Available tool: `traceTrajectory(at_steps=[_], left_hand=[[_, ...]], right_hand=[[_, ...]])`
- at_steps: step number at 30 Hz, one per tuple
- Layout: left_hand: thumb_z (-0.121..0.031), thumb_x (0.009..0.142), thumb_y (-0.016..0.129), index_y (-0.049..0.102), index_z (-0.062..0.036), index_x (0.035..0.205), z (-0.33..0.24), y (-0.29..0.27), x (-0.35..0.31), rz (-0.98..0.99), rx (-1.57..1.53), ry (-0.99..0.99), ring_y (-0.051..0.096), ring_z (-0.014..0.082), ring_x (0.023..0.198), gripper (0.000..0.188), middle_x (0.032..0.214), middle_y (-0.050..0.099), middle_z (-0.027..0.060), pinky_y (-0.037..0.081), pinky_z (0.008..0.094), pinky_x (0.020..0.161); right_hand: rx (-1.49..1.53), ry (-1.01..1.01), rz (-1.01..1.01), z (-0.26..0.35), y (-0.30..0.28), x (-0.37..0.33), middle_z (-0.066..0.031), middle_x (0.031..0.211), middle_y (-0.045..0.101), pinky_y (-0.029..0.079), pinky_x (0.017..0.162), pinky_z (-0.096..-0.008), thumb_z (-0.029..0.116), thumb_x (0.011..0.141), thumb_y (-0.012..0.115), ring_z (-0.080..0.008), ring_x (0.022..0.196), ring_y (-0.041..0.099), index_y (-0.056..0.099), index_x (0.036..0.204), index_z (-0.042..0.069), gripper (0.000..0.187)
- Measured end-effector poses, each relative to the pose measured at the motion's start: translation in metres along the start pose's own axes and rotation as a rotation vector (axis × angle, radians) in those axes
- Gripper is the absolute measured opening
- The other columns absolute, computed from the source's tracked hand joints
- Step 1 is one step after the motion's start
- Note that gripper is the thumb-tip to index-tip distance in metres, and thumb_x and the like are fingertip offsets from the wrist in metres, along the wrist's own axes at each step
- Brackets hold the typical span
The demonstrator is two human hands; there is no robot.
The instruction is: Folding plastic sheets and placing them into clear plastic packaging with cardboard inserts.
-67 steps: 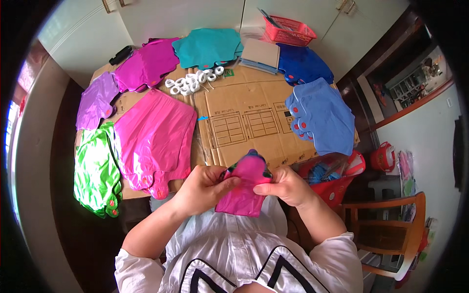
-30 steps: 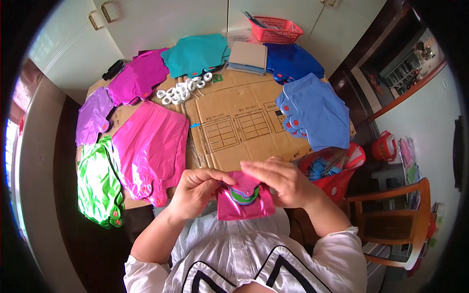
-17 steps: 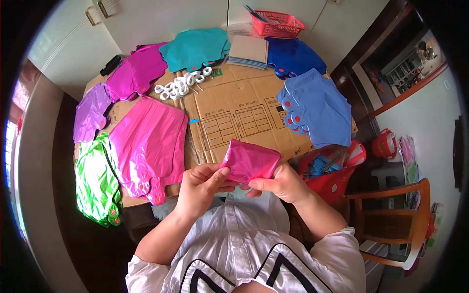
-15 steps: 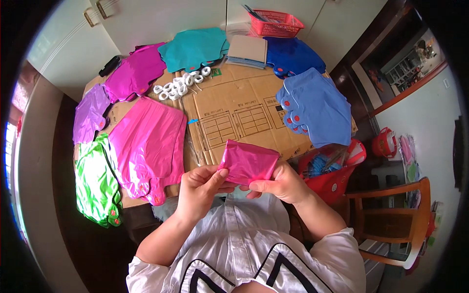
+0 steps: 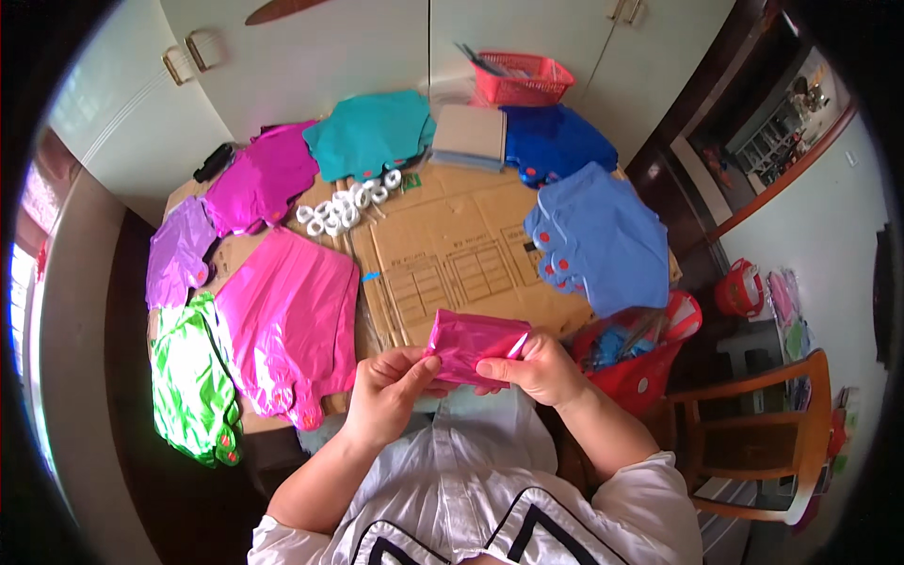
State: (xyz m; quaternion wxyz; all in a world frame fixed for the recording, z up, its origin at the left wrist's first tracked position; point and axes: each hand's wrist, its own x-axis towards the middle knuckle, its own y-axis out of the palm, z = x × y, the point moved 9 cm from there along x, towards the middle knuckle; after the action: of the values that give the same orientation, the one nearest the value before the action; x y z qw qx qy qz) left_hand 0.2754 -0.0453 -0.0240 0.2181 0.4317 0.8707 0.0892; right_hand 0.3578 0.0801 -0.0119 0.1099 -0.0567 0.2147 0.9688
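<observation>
Between my two hands, above the near table edge, is a folded pink foil sheet [image 5: 471,344], shiny and roughly rectangular. My left hand [image 5: 394,381] pinches its left edge with thumb and fingers. On the other side my right hand [image 5: 537,369] grips the lower right, its thumb lying across the front face. Left of my hands a stack of flat, shiny pink foil sheets [image 5: 287,315] lies on the table, with rounded tabs at its near end. It matches the held piece in colour.
Cardboard [image 5: 452,212] covers the table. Around it lie green [image 5: 193,381], purple [image 5: 179,245], magenta [image 5: 264,179], teal [image 5: 369,137], dark blue [image 5: 557,141] and light blue [image 5: 607,240] foil stacks. White rolls [image 5: 344,207], a brown board [image 5: 471,132] and a red basket [image 5: 523,80] stand farther back. A wooden chair [image 5: 805,438] is at right.
The view has tilted up, so the table sits lower in it. My right thumb has shifted farther over the folded foil's front, and its right edge is bent inward.
</observation>
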Motion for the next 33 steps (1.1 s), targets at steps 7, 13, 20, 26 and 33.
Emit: traceTrajectory(at_steps=[7, 13, 20, 26, 33], left_hand=[[-0.009, 0.093, 0.058, 0.065, -0.0019, 0.11, -0.138, 0.016, 0.127, 0.0, 1.111, 0.497, 0.063, 0.0166, 0.085, 0.02, 0.096, 0.067, 0.0085, 0.051, 0.03, 0.077], [-0.009, 0.084, 0.062, 0.067, -0.0045, 0.101, -0.16, 0.011, 0.282, 0.127, 1.601, 1.065, 0.061, 0.0347, 0.091, 0.018, 0.103, 0.064, 0.0155, 0.05, 0.0418, 0.081], [-0.012, 0.082, 0.066, 0.072, -0.007, 0.094, -0.154, 0.012, 0.324, 0.269, 1.684, 0.759, 0.063, 0.0322, 0.078, 0.014, 0.089, 0.067, 0.0136, 0.052, 0.0397, 0.071], [-0.018, 0.08, 0.073, 0.072, -0.0035, 0.086, -0.247, 0.013, 0.25, -0.405, 1.045, 1.004, 0.064, 0.0246, 0.068, 0.016, 0.078, 0.066, 0.0131, 0.049, 0.0333, 0.063], [-0.01, 0.072, 0.069, 0.067, -0.0076, 0.087, -0.119, 0.064, 0.011, 0.278, 1.593, 0.96, 0.059, 0.0227, 0.072, 0.016, 0.079, 0.059, 0.0043, 0.044, 0.0361, 0.064]], right_hand=[[-0.357, -0.319, -0.39, 0.08, -0.102, 0.025, -0.0042, 0.08, 0.07, 0.051, 0.064, -0.0245, 0.008, 0.086, 0.069, -0.01, 0.07, 0.064, 0.072, 0.086, 0.0, 0.009], [-0.496, -0.384, -0.497, 0.13, -0.137, 0.027, -0.0035, 0.082, 0.07, 0.051, 0.069, -0.0261, 0.008, 0.084, 0.071, -0.01, 0.075, 0.063, 0.072, 0.089, -0.001, 0.01], [-0.385, -0.346, -0.463, 0.127, -0.156, 0.018, -0.0038, 0.088, 0.071, 0.052, 0.074, -0.0272, 0.006, 0.082, 0.073, -0.0103, 0.079, 0.063, 0.072, 0.091, 0.0, 0.011], [-0.2, -0.442, -0.487, 0.141, -0.167, 0.017, -0.0032, 0.087, 0.07, 0.05, 0.075, -0.0272, 0.005, 0.08, 0.074, -0.0125, 0.077, 0.063, 0.071, 0.089, 0.005, 0.01], [-0.043, -0.374, -0.242, 0.127, -0.088, 0.006, -0.0044, 0.101, 0.069, 0.046, 0.083, -0.028, 0.001, 0.08, 0.07, -0.0121, 0.09, 0.061, 0.07, 0.099, 0.002, 0.02]])
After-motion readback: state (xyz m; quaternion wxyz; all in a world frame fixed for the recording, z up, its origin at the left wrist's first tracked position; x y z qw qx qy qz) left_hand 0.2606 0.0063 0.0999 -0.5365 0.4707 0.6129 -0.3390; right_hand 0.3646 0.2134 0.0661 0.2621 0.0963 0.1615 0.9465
